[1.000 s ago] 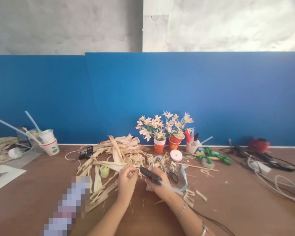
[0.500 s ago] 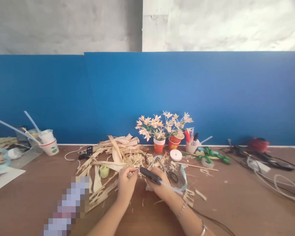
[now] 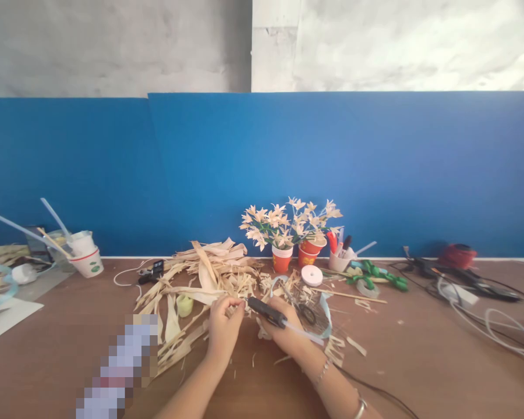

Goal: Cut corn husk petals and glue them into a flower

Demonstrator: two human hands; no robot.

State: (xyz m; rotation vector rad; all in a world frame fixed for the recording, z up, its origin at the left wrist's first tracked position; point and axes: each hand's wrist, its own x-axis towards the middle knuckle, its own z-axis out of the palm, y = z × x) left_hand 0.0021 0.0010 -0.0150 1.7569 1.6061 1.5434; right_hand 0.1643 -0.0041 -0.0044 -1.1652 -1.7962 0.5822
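My right hand (image 3: 283, 323) is wrapped round a black glue gun (image 3: 266, 311), with a clear glue stick (image 3: 303, 331) coming out of its back end. The gun's tip points left, at the fingertips of my left hand (image 3: 225, 323). The left thumb and forefinger are pinched together; what they hold is too small to name. Behind both hands lies a pile of dried husks (image 3: 207, 270), with a pale green tape roll (image 3: 184, 305) on its near side.
Husk flowers (image 3: 271, 224) stand in red cups (image 3: 282, 260) at the back. Right of them are a white ribbon roll (image 3: 311, 276), a pen cup (image 3: 339, 262) and green wrapped stems (image 3: 378, 273). Scissors (image 3: 308, 315) lie by my right hand. Cables (image 3: 484, 317) lie far right, a white cup (image 3: 87, 263) left.
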